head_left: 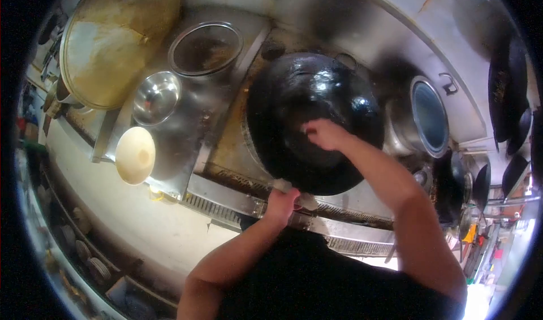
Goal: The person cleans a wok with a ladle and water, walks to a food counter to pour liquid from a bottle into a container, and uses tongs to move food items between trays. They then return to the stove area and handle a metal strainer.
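A large black wok with a shiny wet-looking inner surface sits on the stove in front of me. My left hand is closed on a greyish cloth at the wok's near rim. Reaching over the wok's middle, my right hand has its fingers drawn together in a pinch. Something small and pale may show at the fingertips, but I cannot make it out.
Left of the stove, a steel counter holds a shiny metal bowl, a cream-coloured bowl and a round steel-rimmed container. A big round lid stands beyond. On the right are a steel pot and hanging pans.
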